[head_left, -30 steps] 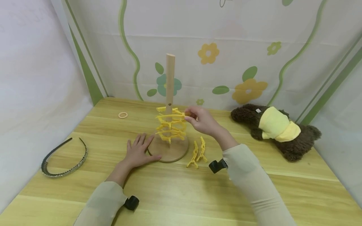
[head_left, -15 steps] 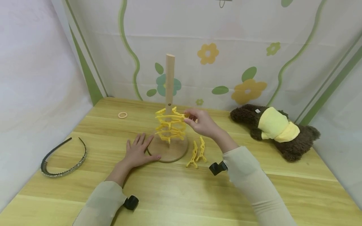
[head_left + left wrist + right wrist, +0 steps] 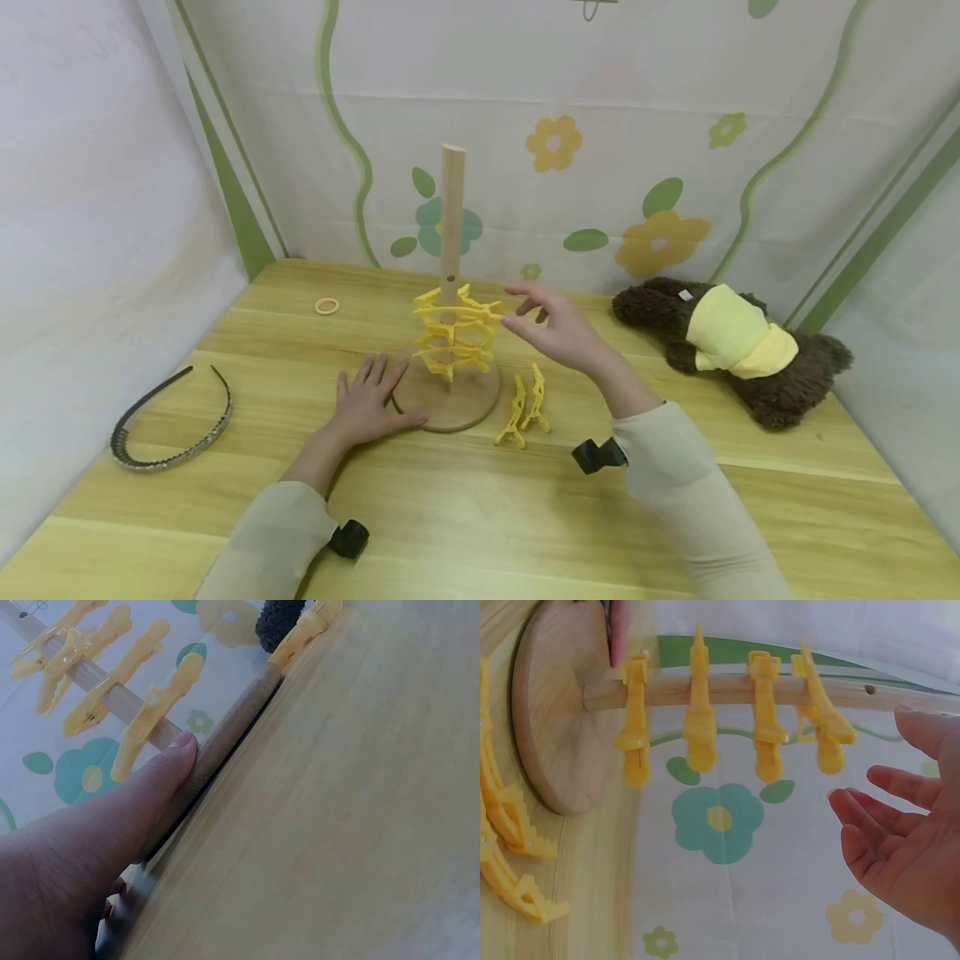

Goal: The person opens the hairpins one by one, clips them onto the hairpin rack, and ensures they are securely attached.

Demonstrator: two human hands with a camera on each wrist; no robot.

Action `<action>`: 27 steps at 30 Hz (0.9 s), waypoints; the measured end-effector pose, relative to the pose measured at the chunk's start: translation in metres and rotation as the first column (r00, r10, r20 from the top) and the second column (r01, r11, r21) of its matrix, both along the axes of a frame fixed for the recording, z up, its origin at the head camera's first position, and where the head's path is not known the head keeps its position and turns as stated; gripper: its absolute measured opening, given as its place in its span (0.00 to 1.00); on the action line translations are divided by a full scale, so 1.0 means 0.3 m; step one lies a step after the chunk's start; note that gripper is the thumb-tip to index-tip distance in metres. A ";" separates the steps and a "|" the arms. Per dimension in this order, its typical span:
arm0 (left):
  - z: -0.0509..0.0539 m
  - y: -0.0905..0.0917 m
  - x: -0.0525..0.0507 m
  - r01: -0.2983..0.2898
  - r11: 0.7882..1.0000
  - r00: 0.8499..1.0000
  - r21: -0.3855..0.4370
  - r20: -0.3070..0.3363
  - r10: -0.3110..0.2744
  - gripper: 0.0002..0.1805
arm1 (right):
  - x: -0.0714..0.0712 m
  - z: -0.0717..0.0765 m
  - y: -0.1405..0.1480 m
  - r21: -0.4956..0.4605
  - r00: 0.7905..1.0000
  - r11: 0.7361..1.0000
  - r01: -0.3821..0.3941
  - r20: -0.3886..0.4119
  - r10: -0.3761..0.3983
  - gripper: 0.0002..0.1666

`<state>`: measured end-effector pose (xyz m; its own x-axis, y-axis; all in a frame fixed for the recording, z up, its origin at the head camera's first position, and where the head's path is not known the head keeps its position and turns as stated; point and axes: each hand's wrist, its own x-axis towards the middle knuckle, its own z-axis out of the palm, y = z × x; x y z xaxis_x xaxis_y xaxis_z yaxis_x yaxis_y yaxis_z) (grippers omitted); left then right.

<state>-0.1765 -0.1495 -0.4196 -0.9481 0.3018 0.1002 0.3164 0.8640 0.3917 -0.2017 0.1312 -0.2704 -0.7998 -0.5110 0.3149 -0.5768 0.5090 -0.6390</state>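
Several yellow alligator hair clips are clamped one above another around an upright wooden post (image 3: 452, 208) on a round wooden base (image 3: 450, 410). My left hand (image 3: 367, 407) lies with fingers spread at the base's left edge. In the left wrist view its thumb presses on the base's rim (image 3: 232, 724). Beside the topmost clip (image 3: 821, 724), my right hand (image 3: 558, 333) is apart from it, its fingers loosely bent and holding nothing. Two loose yellow hair clips, a left one (image 3: 513, 413) and a right one (image 3: 537, 400), lie right of the base.
A beaded dark headband (image 3: 171, 460) lies at the left of the wooden table (image 3: 450, 525). A small pale ring (image 3: 327, 307) is at the back left. At the right lies a brown plush toy (image 3: 787, 375) in a yellow shirt. A patterned curtain (image 3: 510, 75) hangs behind.
My right hand pinched the topmost hair clip earlier; now it has let go and drawn back a little to the right. The clip stays on the post. My left hand has not moved.
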 end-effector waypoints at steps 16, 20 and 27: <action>-0.001 -0.009 0.003 -0.015 1.000 1.000 -0.001 -0.001 0.015 0.54 | 0.116 -0.202 0.146 -0.056 0.988 0.987 0.149 0.042 -0.147 0.22; 0.002 -0.006 0.003 -0.014 1.000 1.000 0.004 0.002 0.014 0.54 | 0.133 -0.275 0.157 -0.069 0.984 0.983 0.168 0.071 -0.163 0.20; -0.008 0.000 -0.003 -0.010 1.000 1.000 0.002 0.000 0.010 0.54 | 0.152 -0.347 0.179 -0.074 0.975 0.979 0.192 0.130 -0.181 0.19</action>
